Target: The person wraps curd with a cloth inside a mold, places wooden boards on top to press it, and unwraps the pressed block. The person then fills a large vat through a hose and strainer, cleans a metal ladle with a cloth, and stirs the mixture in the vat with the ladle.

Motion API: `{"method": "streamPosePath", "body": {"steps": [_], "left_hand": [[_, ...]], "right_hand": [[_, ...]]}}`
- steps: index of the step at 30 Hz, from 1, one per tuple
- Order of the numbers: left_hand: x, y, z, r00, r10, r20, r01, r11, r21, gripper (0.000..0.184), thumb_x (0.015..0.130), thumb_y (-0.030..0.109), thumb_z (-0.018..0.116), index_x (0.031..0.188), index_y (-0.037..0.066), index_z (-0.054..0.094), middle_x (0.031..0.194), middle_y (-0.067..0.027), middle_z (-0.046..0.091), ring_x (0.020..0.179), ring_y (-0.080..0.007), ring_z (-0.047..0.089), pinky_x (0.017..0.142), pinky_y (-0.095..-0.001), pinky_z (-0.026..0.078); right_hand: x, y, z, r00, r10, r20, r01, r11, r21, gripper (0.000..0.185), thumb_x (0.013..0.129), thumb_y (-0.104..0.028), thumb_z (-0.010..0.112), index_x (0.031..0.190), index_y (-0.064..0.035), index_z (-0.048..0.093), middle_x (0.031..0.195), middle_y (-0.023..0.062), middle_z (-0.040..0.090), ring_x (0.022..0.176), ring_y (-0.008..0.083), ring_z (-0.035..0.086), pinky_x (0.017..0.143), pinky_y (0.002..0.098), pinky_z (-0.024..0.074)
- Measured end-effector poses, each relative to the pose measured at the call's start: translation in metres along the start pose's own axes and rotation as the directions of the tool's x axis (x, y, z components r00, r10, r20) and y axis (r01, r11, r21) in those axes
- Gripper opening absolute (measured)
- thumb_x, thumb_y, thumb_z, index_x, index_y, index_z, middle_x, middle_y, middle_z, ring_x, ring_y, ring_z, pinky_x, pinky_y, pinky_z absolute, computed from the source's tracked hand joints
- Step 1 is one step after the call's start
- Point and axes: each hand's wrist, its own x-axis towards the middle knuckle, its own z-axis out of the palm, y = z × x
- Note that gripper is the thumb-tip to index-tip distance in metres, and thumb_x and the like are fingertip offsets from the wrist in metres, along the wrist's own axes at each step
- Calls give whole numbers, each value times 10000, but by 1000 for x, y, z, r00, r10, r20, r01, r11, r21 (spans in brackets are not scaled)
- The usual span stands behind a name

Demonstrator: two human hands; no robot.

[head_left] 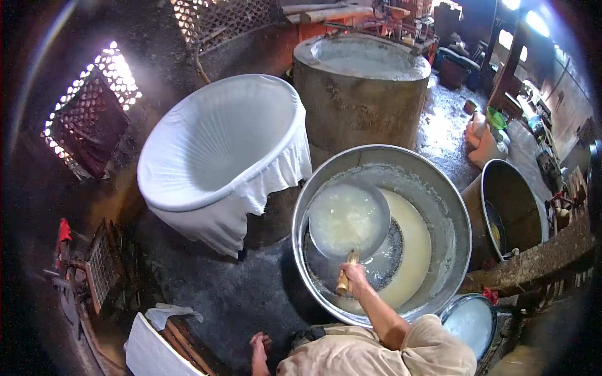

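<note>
My right hand (353, 276) is closed around the short wooden handle of a large metal ladle (320, 237). The ladle's wide round bowl holds pale, lumpy, curd-like liquid. It is inside a big metal vat (463, 250), over cloudy cream-coloured liquid (411, 250); whether its underside touches the liquid I cannot tell. White residue clings to the vat's inner wall. My left hand (260, 341) hangs low beside my body, left of the vat, with its fingers loosely bent and nothing seen in them. Left of the vat stands a wide round tub lined with white cloth (219, 141), the cloth draped over its rim.
Behind the vat is a large cement-like cylindrical tank (357, 106) with whitish contents. On the right are an open metal drum (517, 207) and a low wall (533, 263). A round container (470, 326) sits near my right side. White cloth (153, 351) covers something at lower left.
</note>
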Motion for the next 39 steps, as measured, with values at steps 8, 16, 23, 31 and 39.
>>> {"method": "streamPosePath", "body": {"steps": [8,16,23,31,39], "left_hand": [[33,-29,-56,995,-95,14,95,995,-28,376,860,294,500,1179,94,486,1070,-120,586,845,-279,607,716,-438,482],[33,48,-19,996,-6,89,4,1000,18,352,850,280,523,1170,136,488,969,-84,588,837,-257,586,764,-449,437],[42,34,-27,984,-172,50,165,980,114,330,874,266,494,1169,118,496,813,-62,617,610,-202,603,550,-359,465],[-61,61,12,962,-116,-247,188,938,291,266,878,243,486,1112,133,548,800,-45,637,628,-200,620,509,-319,474],[-103,66,12,954,-157,-253,250,887,389,294,903,274,470,1146,113,506,922,-106,617,743,-239,621,560,-345,495]], "right_hand": [[-65,48,65,995,-94,43,100,980,-175,141,762,27,562,873,-2,480,562,69,492,399,176,481,337,329,414],[-58,71,57,868,-427,252,495,705,-509,237,721,-74,643,874,15,484,592,80,551,434,163,539,389,329,427],[18,4,-55,958,-267,99,271,747,-607,152,768,-139,628,692,-12,594,577,59,564,490,152,544,423,324,415],[261,-20,-265,835,-507,-215,146,579,-802,307,703,-41,549,987,28,454,772,237,601,660,349,624,557,438,504],[314,9,-306,938,-186,-293,-55,754,-655,210,766,-116,594,907,-11,479,814,182,613,752,358,607,653,454,486]]}}
